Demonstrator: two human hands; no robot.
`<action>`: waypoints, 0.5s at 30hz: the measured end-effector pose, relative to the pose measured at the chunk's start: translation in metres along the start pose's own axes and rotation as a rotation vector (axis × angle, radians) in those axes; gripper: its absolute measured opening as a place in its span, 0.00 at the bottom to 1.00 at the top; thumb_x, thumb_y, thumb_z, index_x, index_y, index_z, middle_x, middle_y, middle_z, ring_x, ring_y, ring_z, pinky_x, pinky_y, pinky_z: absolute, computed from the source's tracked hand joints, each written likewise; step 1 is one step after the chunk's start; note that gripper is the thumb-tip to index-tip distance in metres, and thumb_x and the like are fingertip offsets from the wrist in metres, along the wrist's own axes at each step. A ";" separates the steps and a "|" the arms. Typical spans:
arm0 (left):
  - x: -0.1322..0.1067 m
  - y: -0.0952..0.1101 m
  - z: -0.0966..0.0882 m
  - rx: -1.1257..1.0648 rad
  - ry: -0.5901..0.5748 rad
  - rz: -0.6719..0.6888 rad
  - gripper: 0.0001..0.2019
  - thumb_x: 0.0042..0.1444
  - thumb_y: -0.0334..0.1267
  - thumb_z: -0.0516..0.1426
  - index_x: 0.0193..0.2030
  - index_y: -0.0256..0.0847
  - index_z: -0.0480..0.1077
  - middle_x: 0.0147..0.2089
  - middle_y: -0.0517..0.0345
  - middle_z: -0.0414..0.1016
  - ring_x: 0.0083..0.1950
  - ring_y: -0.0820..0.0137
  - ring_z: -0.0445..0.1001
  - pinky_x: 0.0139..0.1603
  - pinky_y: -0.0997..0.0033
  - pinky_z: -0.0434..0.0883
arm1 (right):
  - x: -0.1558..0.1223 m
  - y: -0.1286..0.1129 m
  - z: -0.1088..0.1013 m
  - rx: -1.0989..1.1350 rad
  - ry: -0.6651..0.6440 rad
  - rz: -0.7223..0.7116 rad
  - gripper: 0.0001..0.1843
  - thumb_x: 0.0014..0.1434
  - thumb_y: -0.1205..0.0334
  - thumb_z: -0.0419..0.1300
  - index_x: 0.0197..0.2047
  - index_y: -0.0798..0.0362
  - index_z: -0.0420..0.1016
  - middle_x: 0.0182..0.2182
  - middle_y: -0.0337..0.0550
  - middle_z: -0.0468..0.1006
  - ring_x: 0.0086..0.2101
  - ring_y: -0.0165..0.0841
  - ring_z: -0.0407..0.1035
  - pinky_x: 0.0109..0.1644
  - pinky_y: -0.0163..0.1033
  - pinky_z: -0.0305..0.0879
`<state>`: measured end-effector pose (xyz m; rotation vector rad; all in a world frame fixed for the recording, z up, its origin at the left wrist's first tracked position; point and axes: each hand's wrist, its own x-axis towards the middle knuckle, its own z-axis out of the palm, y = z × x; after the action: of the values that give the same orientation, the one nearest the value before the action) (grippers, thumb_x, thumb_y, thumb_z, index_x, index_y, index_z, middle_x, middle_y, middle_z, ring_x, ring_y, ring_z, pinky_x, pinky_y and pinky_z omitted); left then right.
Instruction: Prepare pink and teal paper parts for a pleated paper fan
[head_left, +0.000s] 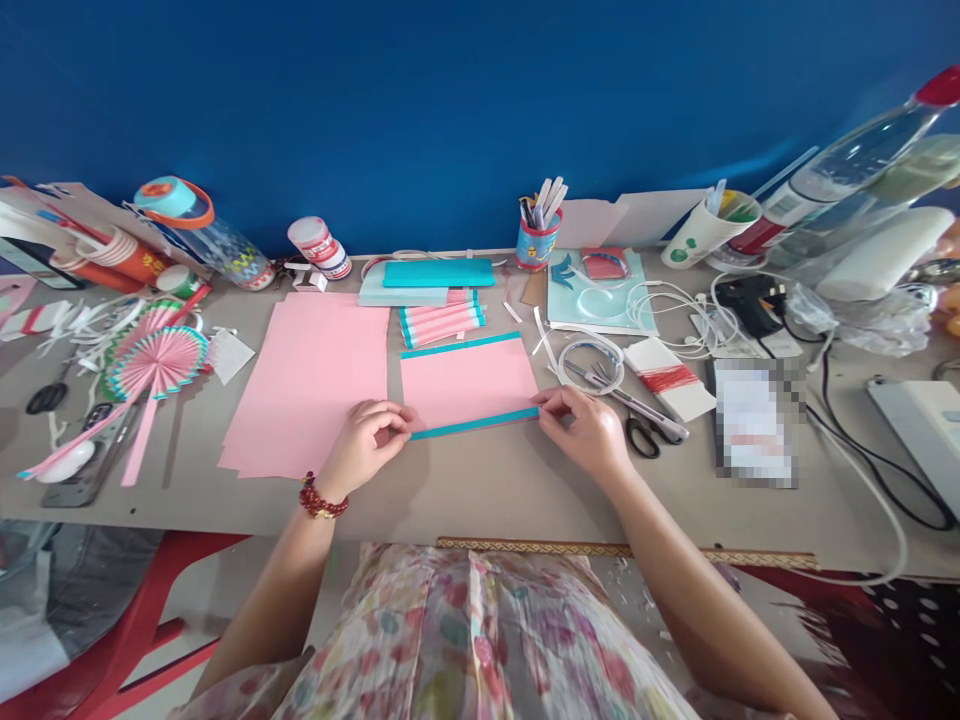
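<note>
Pink paper sheet, bordered by blue strips along its near and far edges, lies on the grey table between the two grips, its near edge slightly slanted, higher toward the right. The left hand pinches the near left corner between thumb and forefinger, the other fingers curled in and the back of the hand turned up and outward. The right hand pinches the near right corner in the same way, thumb and forefinger meeting at the blue strip, its knuckles raised. Whether that near edge is lifted off the tabletop, I cannot tell. Both forearms reach forward and slant inward; a dark red beaded bracelet circles the left wrist.

Just left of the left grip is a stack of larger pink sheets, partly overlapped by that hand. Beyond both grips, near the far edge of the held sheet, lies a pleated pink strip with blue ends. Right of the right grip are a translucent ring-shaped coil, black-handled scissors and a white card wound with red thread.
</note>
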<state>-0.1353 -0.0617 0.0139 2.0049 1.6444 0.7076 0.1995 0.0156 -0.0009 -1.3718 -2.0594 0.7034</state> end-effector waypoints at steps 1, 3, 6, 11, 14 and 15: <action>0.000 0.000 0.000 0.002 0.002 0.001 0.04 0.60 0.35 0.59 0.33 0.45 0.72 0.47 0.58 0.80 0.50 0.64 0.75 0.57 0.57 0.67 | 0.000 0.000 0.000 0.000 -0.001 0.000 0.04 0.54 0.64 0.58 0.29 0.48 0.65 0.39 0.37 0.83 0.30 0.33 0.73 0.32 0.37 0.64; 0.000 0.000 0.000 0.008 0.003 0.004 0.04 0.60 0.36 0.59 0.33 0.44 0.72 0.47 0.58 0.80 0.51 0.63 0.75 0.57 0.57 0.66 | 0.000 0.000 0.000 0.000 -0.002 0.000 0.04 0.54 0.64 0.58 0.29 0.48 0.65 0.38 0.37 0.83 0.30 0.33 0.73 0.32 0.37 0.64; 0.000 0.000 0.001 0.012 -0.003 0.002 0.04 0.60 0.36 0.58 0.33 0.44 0.72 0.48 0.57 0.79 0.51 0.63 0.75 0.57 0.57 0.66 | 0.000 0.000 -0.001 -0.004 0.000 0.005 0.04 0.54 0.63 0.58 0.29 0.48 0.65 0.38 0.38 0.83 0.29 0.33 0.73 0.32 0.37 0.64; 0.000 0.001 0.001 0.018 -0.004 -0.007 0.05 0.60 0.37 0.58 0.33 0.44 0.71 0.47 0.56 0.79 0.51 0.63 0.75 0.57 0.56 0.67 | -0.001 0.000 -0.001 -0.013 -0.001 0.001 0.04 0.54 0.64 0.57 0.29 0.48 0.66 0.39 0.38 0.83 0.29 0.33 0.73 0.32 0.38 0.65; 0.000 0.000 0.001 0.025 -0.006 -0.009 0.04 0.60 0.37 0.58 0.33 0.44 0.72 0.48 0.56 0.79 0.51 0.63 0.75 0.57 0.56 0.67 | 0.000 -0.001 -0.001 -0.020 -0.003 -0.001 0.04 0.54 0.64 0.57 0.29 0.47 0.66 0.39 0.39 0.83 0.28 0.34 0.72 0.31 0.38 0.65; 0.000 0.000 0.001 0.026 -0.007 -0.012 0.04 0.60 0.37 0.58 0.33 0.44 0.72 0.48 0.56 0.79 0.51 0.62 0.75 0.57 0.56 0.67 | 0.000 -0.001 -0.001 -0.022 -0.002 -0.002 0.04 0.55 0.63 0.57 0.29 0.47 0.66 0.39 0.39 0.83 0.28 0.34 0.72 0.31 0.38 0.64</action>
<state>-0.1344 -0.0622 0.0134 2.0116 1.6687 0.6775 0.1996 0.0152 0.0001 -1.3817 -2.0748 0.6837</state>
